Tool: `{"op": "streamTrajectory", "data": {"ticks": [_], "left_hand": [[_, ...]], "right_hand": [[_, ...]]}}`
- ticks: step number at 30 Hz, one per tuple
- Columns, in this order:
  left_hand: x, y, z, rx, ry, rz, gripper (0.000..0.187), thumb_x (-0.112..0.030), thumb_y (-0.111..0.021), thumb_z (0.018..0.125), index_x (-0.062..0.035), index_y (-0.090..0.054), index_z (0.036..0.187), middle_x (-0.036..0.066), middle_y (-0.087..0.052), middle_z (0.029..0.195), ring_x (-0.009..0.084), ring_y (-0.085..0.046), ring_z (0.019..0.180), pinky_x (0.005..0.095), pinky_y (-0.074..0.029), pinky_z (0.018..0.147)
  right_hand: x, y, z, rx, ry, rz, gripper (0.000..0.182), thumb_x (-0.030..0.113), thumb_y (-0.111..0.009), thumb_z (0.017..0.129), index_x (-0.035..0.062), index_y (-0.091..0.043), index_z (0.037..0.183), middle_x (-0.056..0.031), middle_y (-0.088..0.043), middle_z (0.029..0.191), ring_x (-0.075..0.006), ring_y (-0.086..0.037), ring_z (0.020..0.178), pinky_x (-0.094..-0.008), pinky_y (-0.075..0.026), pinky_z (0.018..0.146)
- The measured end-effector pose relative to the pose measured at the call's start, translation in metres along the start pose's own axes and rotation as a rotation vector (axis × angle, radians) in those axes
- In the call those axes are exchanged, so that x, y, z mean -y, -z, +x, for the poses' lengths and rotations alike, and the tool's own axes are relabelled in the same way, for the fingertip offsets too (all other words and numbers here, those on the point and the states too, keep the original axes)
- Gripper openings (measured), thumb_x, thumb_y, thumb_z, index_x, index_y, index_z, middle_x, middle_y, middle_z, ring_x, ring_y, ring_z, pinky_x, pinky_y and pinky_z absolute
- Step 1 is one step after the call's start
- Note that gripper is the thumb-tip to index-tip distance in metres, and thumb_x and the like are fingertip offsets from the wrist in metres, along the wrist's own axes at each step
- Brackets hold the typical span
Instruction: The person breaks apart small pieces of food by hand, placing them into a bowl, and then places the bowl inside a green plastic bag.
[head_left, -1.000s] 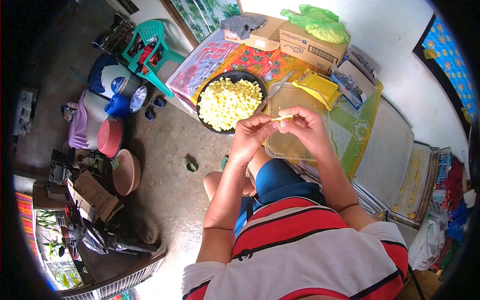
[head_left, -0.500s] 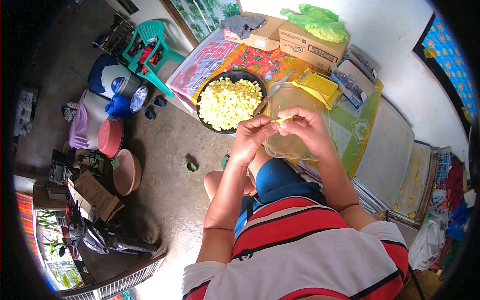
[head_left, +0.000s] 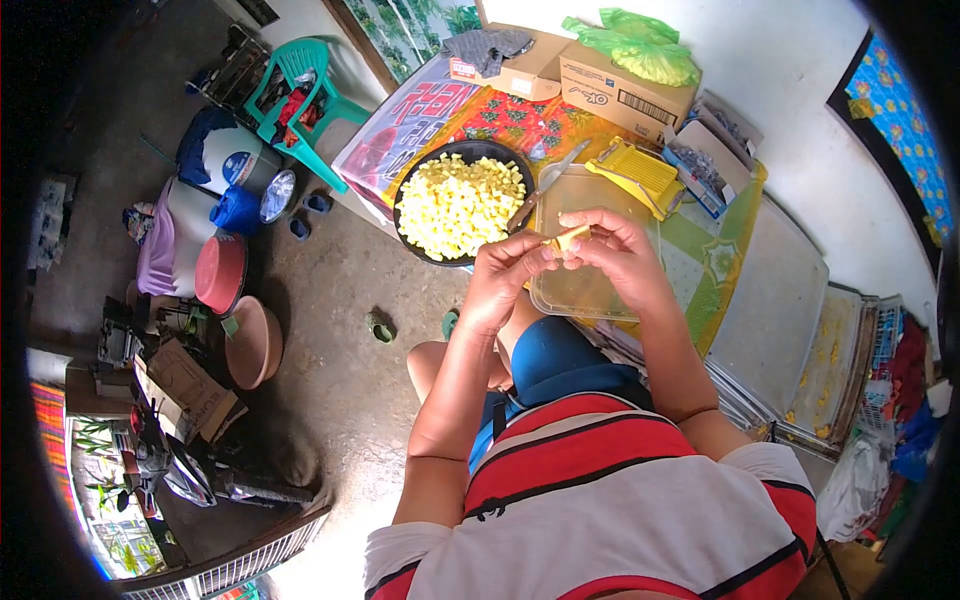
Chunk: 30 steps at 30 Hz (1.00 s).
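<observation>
Over the clear plastic container [head_left: 572,296], my left hand [head_left: 504,279] and my right hand [head_left: 622,262] meet, fingertips pinched on a small, flat, pale-yellow piece [head_left: 568,239]. It looks thin and folded, and fingers cover part of it. Left of the container, a round black pan [head_left: 404,222] carries a heap of small pale-yellow chunks [head_left: 461,203]. A knife [head_left: 549,180] lies between pan and container, its blade pointing away from me. Just beyond the container's right far corner is a yellow slotted tray [head_left: 640,178].
Cardboard boxes [head_left: 622,92] stand at the table's back, a green plastic bag [head_left: 640,48] on top. Large flat trays [head_left: 765,290] lie to the right. On the left floor are a green chair [head_left: 312,110], basins [head_left: 254,343] and slippers [head_left: 381,327].
The pale-yellow piece has turned between my fingertips, so a broader face of it shows. My right fingers have shifted slightly; the pan, knife and container stay put.
</observation>
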<state>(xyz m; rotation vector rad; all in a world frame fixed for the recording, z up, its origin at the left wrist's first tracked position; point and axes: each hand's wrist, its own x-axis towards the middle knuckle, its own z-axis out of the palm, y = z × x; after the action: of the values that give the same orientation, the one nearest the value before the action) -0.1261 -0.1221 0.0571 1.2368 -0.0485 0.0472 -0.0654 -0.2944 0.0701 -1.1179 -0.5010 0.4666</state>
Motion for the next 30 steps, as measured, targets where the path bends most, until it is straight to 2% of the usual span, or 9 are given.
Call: {"op": "streamTrajectory", "data": {"ticks": [5, 8, 11, 14, 16, 19, 25, 28, 30], "left_hand": [[0.002, 0.003, -0.001, -0.008, 0.015, -0.016, 0.016, -0.01, -0.062, 0.087, 0.0011, -0.067, 0.097, 0.005, -0.066, 0.089, 0.0104, -0.059, 0.08, 0.0237, -0.046, 0.076], [0.0, 0.001, -0.002, -0.013, 0.013, -0.025, 0.016, -0.01, -0.061, 0.087, 0.0007, -0.067, 0.097, 0.004, -0.066, 0.088, 0.0098, -0.058, 0.08, 0.0235, -0.046, 0.077], [0.001, 0.0, -0.003, 0.012, 0.013, -0.007, 0.016, -0.011, -0.062, 0.087, 0.0006, -0.067, 0.097, 0.004, -0.066, 0.088, 0.0091, -0.058, 0.081, 0.0233, -0.046, 0.077], [0.0, -0.001, -0.005, 0.063, 0.037, -0.031, 0.016, -0.011, -0.063, 0.086, 0.0007, -0.066, 0.097, 0.004, -0.066, 0.087, 0.0087, -0.059, 0.08, 0.023, -0.046, 0.077], [-0.004, -0.002, -0.007, 0.068, 0.067, -0.089, 0.017, -0.011, -0.064, 0.086, 0.0011, -0.066, 0.098, 0.005, -0.067, 0.086, 0.0092, -0.059, 0.079, 0.0231, -0.047, 0.075], [0.0, 0.004, -0.007, 0.114, 0.12, -0.199, 0.024, -0.011, -0.065, 0.085, 0.0033, -0.063, 0.105, 0.009, -0.067, 0.091, 0.0145, -0.062, 0.083, 0.0273, -0.049, 0.078], [0.001, 0.005, -0.01, 0.09, 0.157, -0.206, 0.025, -0.013, -0.064, 0.086, 0.0046, -0.062, 0.103, 0.01, -0.067, 0.089, 0.0164, -0.063, 0.079, 0.0282, -0.051, 0.075], [-0.003, 0.004, -0.011, 0.059, 0.225, -0.276, 0.021, -0.015, -0.063, 0.087, 0.0028, -0.065, 0.098, 0.006, -0.066, 0.081, 0.011, -0.06, 0.073, 0.0228, -0.048, 0.068], [-0.003, 0.004, -0.011, 0.044, 0.228, -0.284, 0.022, -0.017, -0.063, 0.088, 0.0027, -0.065, 0.098, 0.006, -0.066, 0.079, 0.0111, -0.06, 0.071, 0.0226, -0.048, 0.066]], "right_hand": [[-0.006, 0.001, -0.001, -0.076, 0.077, -0.054, 0.026, 0.003, -0.06, 0.086, -0.0022, -0.059, 0.111, -0.0046, -0.061, 0.097, -0.0105, -0.059, 0.082, -0.0246, -0.05, 0.074], [0.0, -0.008, -0.007, -0.041, 0.266, -0.321, 0.026, 0.004, -0.063, 0.084, 0.0039, -0.062, 0.11, -0.0058, -0.059, 0.103, -0.014, -0.06, 0.087, -0.0278, -0.05, 0.076], [0.01, -0.012, -0.008, -0.026, 0.397, -0.818, 0.029, 0.005, -0.068, 0.08, 0.0082, -0.065, 0.108, -0.0081, -0.057, 0.102, -0.0179, -0.061, 0.088, -0.0289, -0.05, 0.076], [0.006, -0.01, -0.009, -0.015, 0.388, -0.801, 0.03, 0.007, -0.071, 0.076, 0.0093, -0.067, 0.106, -0.0096, -0.057, 0.101, -0.0216, -0.061, 0.086, -0.03, -0.05, 0.077], [0.011, -0.013, -0.01, 0.008, 0.404, -0.797, 0.029, 0.007, -0.071, 0.076, 0.0086, -0.067, 0.105, -0.0094, -0.058, 0.101, -0.0213, -0.061, 0.087, -0.03, -0.05, 0.076], [0.014, -0.014, -0.013, 0.036, 0.368, -0.786, 0.029, 0.008, -0.071, 0.076, 0.0081, -0.068, 0.104, -0.0095, -0.058, 0.102, -0.0215, -0.061, 0.088, -0.03, -0.05, 0.076], [0.013, -0.015, -0.013, 0.03, 0.388, -0.777, 0.027, 0.008, -0.07, 0.077, 0.0071, -0.068, 0.103, -0.01, -0.058, 0.102, -0.0217, -0.061, 0.089, -0.0306, -0.051, 0.075], [0.015, -0.015, -0.014, 0.019, 0.406, -0.81, 0.025, 0.008, -0.069, 0.078, 0.0059, -0.068, 0.103, -0.0103, -0.059, 0.101, -0.0222, -0.061, 0.089, -0.0314, -0.05, 0.075], [0.016, -0.016, -0.014, 0.016, 0.408, -0.823, 0.024, 0.008, -0.069, 0.078, 0.0053, -0.068, 0.102, -0.0105, -0.059, 0.1, -0.0227, -0.061, 0.089, -0.0319, -0.05, 0.075]]}}
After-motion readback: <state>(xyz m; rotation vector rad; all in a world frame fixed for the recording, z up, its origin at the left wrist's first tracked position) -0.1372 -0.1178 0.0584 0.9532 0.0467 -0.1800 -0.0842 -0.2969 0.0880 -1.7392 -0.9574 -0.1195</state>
